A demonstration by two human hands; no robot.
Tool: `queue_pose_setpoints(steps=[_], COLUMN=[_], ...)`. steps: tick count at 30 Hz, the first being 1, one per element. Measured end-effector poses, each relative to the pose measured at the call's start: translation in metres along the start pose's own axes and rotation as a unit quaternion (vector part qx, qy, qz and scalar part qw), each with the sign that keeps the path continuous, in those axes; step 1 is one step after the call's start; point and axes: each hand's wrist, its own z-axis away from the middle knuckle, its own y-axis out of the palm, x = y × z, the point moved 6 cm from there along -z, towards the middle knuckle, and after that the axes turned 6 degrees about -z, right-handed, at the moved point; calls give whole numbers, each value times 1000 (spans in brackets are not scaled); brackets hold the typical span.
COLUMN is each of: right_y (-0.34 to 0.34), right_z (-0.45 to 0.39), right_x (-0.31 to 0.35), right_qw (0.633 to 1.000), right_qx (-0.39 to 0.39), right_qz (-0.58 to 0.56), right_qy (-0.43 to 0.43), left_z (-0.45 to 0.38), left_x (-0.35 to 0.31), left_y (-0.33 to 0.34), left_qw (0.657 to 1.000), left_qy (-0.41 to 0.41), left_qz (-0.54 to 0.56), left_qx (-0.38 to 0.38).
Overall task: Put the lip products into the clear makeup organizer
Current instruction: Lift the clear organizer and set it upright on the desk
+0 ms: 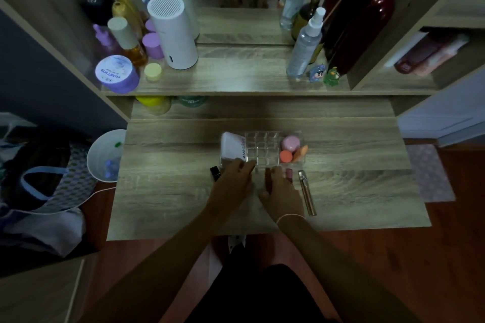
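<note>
The clear makeup organizer stands mid-table, its grid of small cells empty. A white tube fills its left bay, and pink and orange round items fill its right bay. In front of it lie lip products in a row: a dark one at left, a pink one, and a long clear gloss tube at right. My left hand rests at the organizer's front edge, fingers bent. My right hand is closed around a dark lipstick.
A raised shelf behind holds bottles, a purple jar, white cylinders, a spray bottle and two small figurines. A white bin stands left of the table. Bags lie on the floor at left.
</note>
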Motion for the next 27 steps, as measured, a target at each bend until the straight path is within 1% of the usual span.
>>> queue_pose_setpoints(steps=[2,6,10,13,16,19,22,27], right_y=[-4,-15,-32,-46,-59,-71,-75,-66], right_z=[3,2,-9,-25,-45,-66,-79,-95], right_x=[3,11,22,32,43,53,61,58], right_qw=[1000,998,993,991,985,981,976,981], right_qx=[9,33,-8,-47,-76,-98,-117,-88], right_qz=[-14,-24,-57,-81,-113,-126,-106,-81], right_qy=[-21,-55,-98,-98,-102,-115,-154,-153], left_z=[-3,-18,-35,-51,-65,-75,-79,-82], left_x=[-5,-7,-14,-15,-14,-12,-8,-5], left_y=[-9,-31,-54,-71,-82,-82,-78,-67], left_qw=[999,995,987,976,967,962,969,979], left_qy=[22,26,36,9,-17,-15,-3,9], left_qz=[12,56,77,145,193,213,183,150], left_qx=[-34,-84,-134,-160,-168,-169,-164,-141])
